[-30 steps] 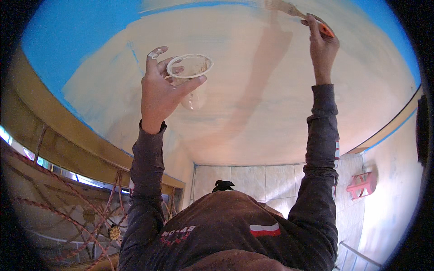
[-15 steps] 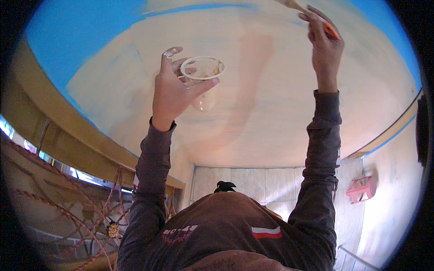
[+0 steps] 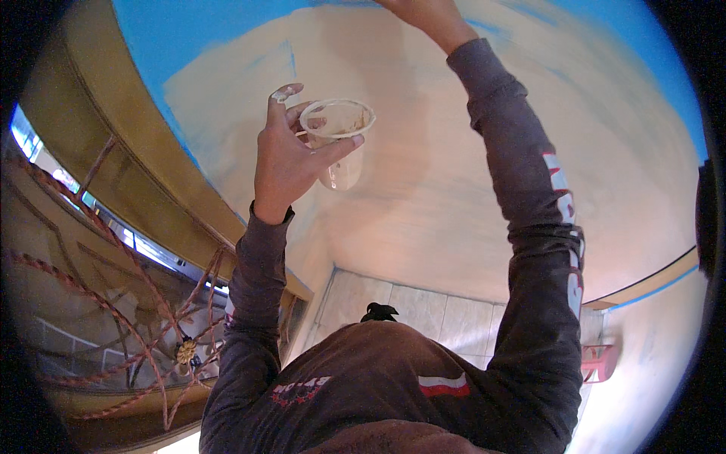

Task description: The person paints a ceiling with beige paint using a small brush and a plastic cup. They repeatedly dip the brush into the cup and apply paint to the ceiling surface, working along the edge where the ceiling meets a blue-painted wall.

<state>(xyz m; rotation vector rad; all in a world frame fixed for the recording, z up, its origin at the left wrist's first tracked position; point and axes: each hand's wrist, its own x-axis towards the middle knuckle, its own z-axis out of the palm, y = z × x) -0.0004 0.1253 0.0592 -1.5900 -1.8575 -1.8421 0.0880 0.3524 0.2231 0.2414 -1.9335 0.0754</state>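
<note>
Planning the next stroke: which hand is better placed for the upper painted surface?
Probably the right hand: it is up at the view's top edge, while the left hand holds the clear cup lower.

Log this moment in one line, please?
left hand: holds clear cup | right hand: partly out of frame | wall: beige, blue

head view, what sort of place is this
Probably a room in a home, judging by the blue-and-beige wall, the pale tiles and the red stool.
</note>
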